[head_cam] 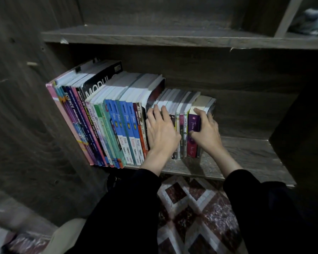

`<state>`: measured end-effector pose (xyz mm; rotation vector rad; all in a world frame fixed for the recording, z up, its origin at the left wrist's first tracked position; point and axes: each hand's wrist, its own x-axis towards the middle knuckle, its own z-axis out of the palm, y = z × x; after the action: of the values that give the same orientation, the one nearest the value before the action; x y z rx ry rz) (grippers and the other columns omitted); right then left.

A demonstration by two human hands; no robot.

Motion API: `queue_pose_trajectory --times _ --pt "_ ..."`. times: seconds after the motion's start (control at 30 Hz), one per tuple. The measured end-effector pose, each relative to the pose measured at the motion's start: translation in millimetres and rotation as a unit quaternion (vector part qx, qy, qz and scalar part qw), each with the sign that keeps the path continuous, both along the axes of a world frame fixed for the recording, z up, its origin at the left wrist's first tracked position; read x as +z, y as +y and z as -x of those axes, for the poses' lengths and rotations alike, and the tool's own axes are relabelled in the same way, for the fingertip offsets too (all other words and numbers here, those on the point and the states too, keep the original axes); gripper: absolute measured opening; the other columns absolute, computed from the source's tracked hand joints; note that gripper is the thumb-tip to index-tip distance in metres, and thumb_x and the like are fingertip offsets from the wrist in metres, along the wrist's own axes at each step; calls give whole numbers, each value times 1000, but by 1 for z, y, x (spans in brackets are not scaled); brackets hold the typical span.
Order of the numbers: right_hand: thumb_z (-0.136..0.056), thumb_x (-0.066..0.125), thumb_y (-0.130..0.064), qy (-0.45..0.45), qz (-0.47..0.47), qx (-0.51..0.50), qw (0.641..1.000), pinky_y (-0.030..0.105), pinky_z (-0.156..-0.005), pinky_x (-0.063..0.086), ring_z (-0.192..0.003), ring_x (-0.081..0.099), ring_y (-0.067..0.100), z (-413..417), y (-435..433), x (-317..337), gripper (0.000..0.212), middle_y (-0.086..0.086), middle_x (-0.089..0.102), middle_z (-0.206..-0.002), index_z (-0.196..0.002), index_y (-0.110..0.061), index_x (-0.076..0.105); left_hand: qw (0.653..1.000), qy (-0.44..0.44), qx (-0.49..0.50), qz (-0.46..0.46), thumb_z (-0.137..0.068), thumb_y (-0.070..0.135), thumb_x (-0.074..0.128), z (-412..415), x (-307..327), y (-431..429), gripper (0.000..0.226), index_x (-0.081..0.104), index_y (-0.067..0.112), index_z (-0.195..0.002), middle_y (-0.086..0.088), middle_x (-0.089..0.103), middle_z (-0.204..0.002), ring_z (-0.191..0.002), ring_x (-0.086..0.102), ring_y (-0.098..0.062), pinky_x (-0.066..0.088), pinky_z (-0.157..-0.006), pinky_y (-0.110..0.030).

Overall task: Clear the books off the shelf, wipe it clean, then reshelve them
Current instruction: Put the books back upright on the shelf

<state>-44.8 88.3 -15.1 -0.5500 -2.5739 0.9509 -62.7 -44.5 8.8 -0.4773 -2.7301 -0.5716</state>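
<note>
A row of upright books (116,125) fills the left half of a dark wooden shelf (250,154). Tall workbooks stand at the left, smaller paperbacks (182,114) at the right end. My left hand (161,132) lies flat against the spines at the left side of the small paperbacks, fingers straight and reaching over their tops. My right hand (206,131) grips the right end of that group, thumb on the purple book (194,125) and fingers curled round the outermost book.
The shelf board right of the books is bare wood. Another shelf (154,36) runs above, holding a pale blurred object (312,21) at the far right. The cabinet's side wall (35,116) stands at the left. A patterned rug (195,213) lies below.
</note>
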Motion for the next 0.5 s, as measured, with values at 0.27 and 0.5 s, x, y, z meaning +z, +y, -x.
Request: queue_pose_trajectory --times 0.27,0.5 --pt "-76 61 -10 33 43 8 998 57 -103 37 -129 39 33 -5 -2 -2 70 8 34 -146 -133 -39 32 998 -26 -32 -53 -78 12 58 -3 -1 -2 76 25 14 -147 -15 8 -155 -141 0 -30 9 -115 -43" --pt "-84 55 -16 66 80 10 995 51 -101 40 -126 44 31 -15 -1 -4 57 7 32 -147 -134 -33 34 997 10 -59 -40 -83 24 57 -11 -8 4 79 17 13 -151 -6 19 -158 -143 5 -25 8 -118 -42"
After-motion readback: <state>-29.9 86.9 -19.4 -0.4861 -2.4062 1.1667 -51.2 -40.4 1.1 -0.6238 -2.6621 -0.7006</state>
